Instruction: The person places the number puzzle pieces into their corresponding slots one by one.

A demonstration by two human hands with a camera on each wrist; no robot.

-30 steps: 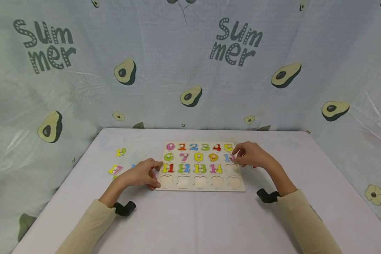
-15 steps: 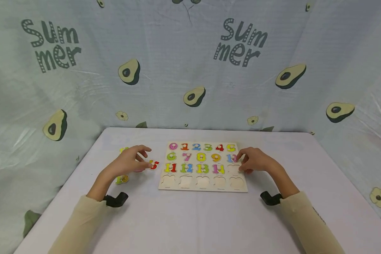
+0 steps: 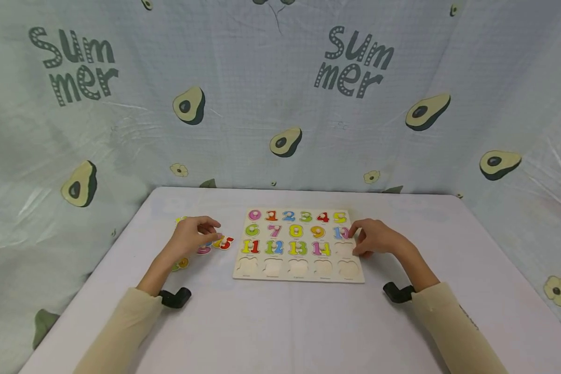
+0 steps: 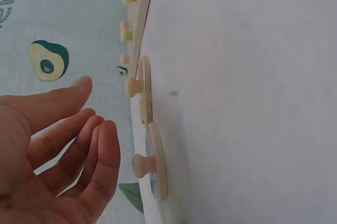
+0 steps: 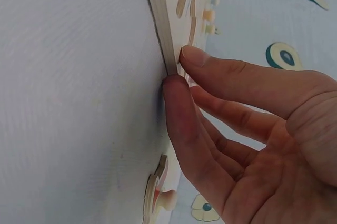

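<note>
A wooden number puzzle board point(image 3: 285, 257) lies on the table, with knobbed numbers 0 to 14 in their slots and other recesses bare. My left hand point(image 3: 191, 236) hovers just left of the number 15 piece point(image 3: 226, 242). In the left wrist view, a gap shows between its thumb and bent fingers, and the wooden knob point(image 4: 135, 86) stands apart from them. My right hand point(image 3: 376, 238) pinches the board's right edge, thumb on the top face and index finger against the side, as the right wrist view shows the edge point(image 5: 162, 19).
Loose number pieces lie left of the board, including a pink one point(image 3: 203, 250) and a green-yellow one point(image 3: 182, 264), partly covered by my left hand. Another knobbed piece point(image 5: 152, 197) lies beyond my right hand. A patterned cloth point(image 3: 236, 119) hangs behind the table.
My left hand has left the board's left edge and moved left over the loose pieces, then shifted slightly. My right hand has stayed at the right edge.
</note>
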